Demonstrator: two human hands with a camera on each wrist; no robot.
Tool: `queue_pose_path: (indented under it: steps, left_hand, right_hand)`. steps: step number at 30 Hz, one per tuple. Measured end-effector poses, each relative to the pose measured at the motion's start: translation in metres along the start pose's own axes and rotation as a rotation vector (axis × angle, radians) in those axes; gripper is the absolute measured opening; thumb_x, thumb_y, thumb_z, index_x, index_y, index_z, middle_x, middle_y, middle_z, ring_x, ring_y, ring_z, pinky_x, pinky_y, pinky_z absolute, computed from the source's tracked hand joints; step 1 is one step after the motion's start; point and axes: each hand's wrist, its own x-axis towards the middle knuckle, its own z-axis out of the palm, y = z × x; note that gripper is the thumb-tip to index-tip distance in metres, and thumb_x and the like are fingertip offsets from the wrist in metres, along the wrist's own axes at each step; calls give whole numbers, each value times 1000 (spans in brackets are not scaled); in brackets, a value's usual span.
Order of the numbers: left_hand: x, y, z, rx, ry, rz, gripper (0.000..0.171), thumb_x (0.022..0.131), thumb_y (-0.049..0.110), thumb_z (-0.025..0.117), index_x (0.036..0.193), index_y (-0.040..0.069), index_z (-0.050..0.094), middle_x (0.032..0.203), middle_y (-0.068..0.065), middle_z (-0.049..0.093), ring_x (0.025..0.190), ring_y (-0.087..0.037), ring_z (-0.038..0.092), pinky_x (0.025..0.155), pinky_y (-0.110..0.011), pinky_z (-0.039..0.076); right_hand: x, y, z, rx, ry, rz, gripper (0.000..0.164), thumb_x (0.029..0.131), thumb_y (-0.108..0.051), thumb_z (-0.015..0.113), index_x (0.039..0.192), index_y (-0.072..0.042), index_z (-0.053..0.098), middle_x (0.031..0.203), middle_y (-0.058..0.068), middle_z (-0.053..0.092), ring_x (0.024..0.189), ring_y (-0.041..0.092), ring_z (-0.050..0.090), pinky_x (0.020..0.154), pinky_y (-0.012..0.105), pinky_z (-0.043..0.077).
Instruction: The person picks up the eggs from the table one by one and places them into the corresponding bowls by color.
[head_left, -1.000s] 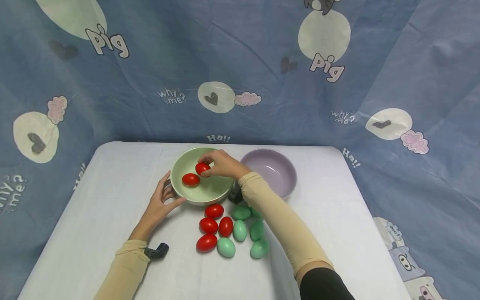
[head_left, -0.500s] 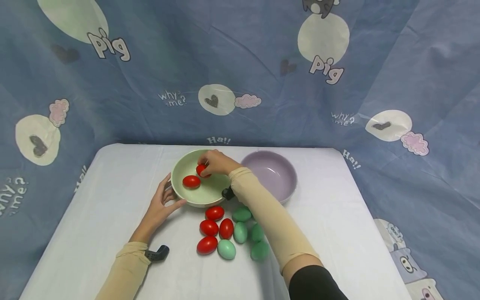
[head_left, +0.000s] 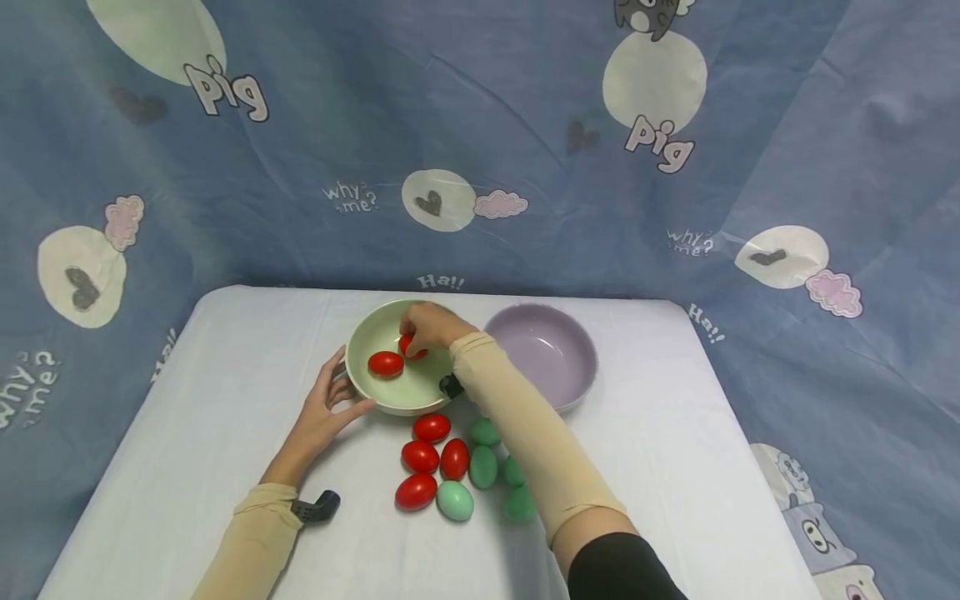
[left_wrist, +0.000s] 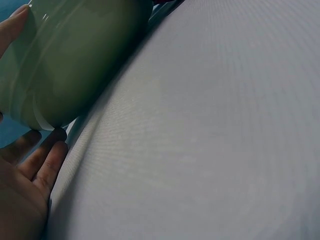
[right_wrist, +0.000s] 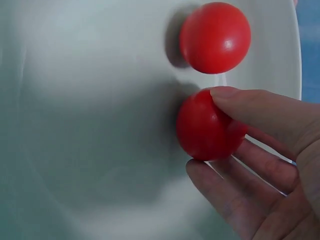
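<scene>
A pale green bowl [head_left: 401, 395] stands at the back of the white table. The left hand [head_left: 321, 415] holds it from the near left side, thumb and fingers spread along its outer wall. In the left wrist view, fingertips touch the glossy bowl wall [left_wrist: 75, 60]. Inside the bowl, the right hand [head_left: 433, 326] grips a red egg [right_wrist: 200, 131] between thumb and fingers, close over the bottom. A second red egg [head_left: 386, 364] lies beside it in the bowl, apart from the fingers.
A purple bowl [head_left: 558, 358] stands right of the green one. In front lie several red eggs [head_left: 420, 457] and several green eggs [head_left: 454, 501], some partly hidden by the right forearm [head_left: 525, 442]. A patterned blue cloth [head_left: 300, 150] hangs behind the white table [head_left: 187, 417].
The right hand has lowered the red egg slightly inside the green bowl, and its forearm has shifted left, covering more green eggs. The left hand keeps its place at the bowl.
</scene>
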Motion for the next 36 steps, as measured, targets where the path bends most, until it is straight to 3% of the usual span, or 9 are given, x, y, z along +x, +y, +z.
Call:
queue_pose_path:
  steps: [2, 13, 19, 26, 36]
  left_hand:
    - [0, 2, 1, 0, -3, -3, 104, 90, 18, 82, 167, 31, 13, 164, -17, 37, 123, 2, 52, 102, -8, 49]
    - [2, 0, 1, 11, 0, 4, 106, 89, 14, 83, 167, 27, 12, 165, -18, 35, 121, 3, 52, 102, -9, 49]
    - [1, -1, 1, 0, 2, 13, 106, 89, 12, 83, 167, 27, 13, 165, -18, 34, 120, 5, 52, 100, -6, 49]
    - [1, -3, 1, 0, 3, 21, 104, 90, 16, 82, 167, 28, 13, 164, -20, 36, 119, 10, 52, 101, -5, 47]
    - [1, -4, 1, 16, 8, 17, 104, 90, 17, 82, 167, 28, 14, 165, -20, 36, 118, 12, 51, 100, -2, 46]
  right_hand:
    - [0, 1, 0, 1, -2, 7, 36, 87, -16, 84, 121, -9, 75, 117, 3, 75, 109, 16, 65, 101, 26, 54]
    - [-2, 3, -2, 29, -12, 1, 39, 88, -15, 82, 125, -7, 73, 122, 5, 73, 113, 17, 65, 102, 26, 55]
    - [-8, 2, -10, 122, -17, 1, 43, 90, -15, 80, 131, -6, 70, 128, 7, 72, 119, 20, 65, 101, 29, 57]
    - [-30, 3, -21, 270, 12, -71, 44, 91, -12, 79, 132, 0, 67, 133, 15, 70, 121, 27, 68, 100, 28, 59]
    - [-73, 8, -16, 364, 129, -129, 45, 89, -12, 81, 130, 2, 67, 130, 18, 71, 122, 31, 68, 108, 45, 57]
